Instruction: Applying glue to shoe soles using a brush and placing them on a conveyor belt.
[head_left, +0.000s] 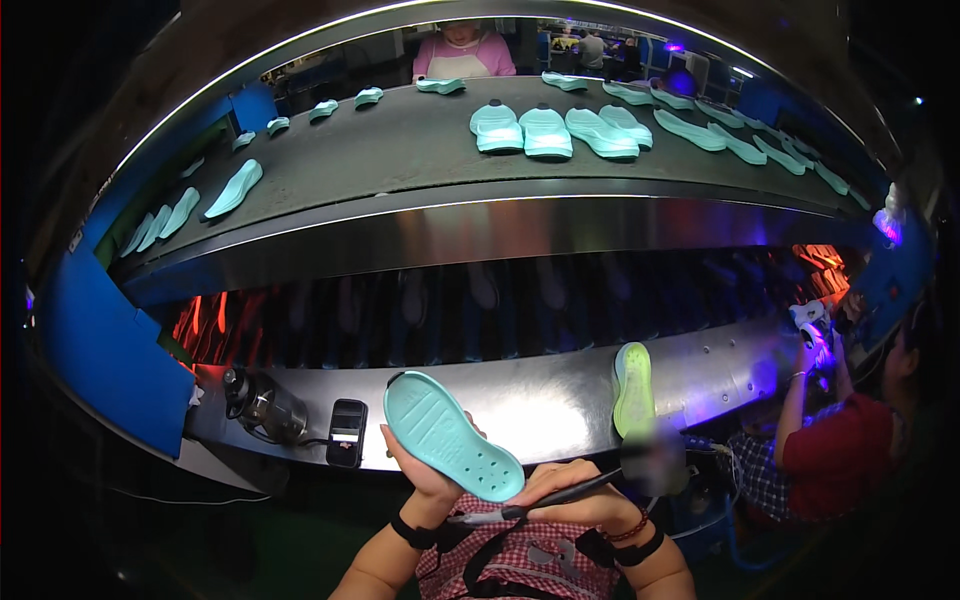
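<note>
A teal shoe sole [440,425] is being held at a tilt in the left hand [425,475], its narrow, holed end being pointed towards the right hand [575,490]. It is being gripped across its width, the thumb being set at its left edge and fingertips being wrapped round the opposite one. A slim dark-handled tool [585,487] is being grasped in the curled right hand; whether the sole is also being touched there cannot be told. Judging by its moulded look, light, slightly springy, hardly fragile material is being handled, though its smoothness may be making it slippery. A hold on both side edges is being favoured, the ridged face being left clear. Beyond the right hand, a yellow-green sole [634,390] is being supported on a metal ledge [540,400].
</note>
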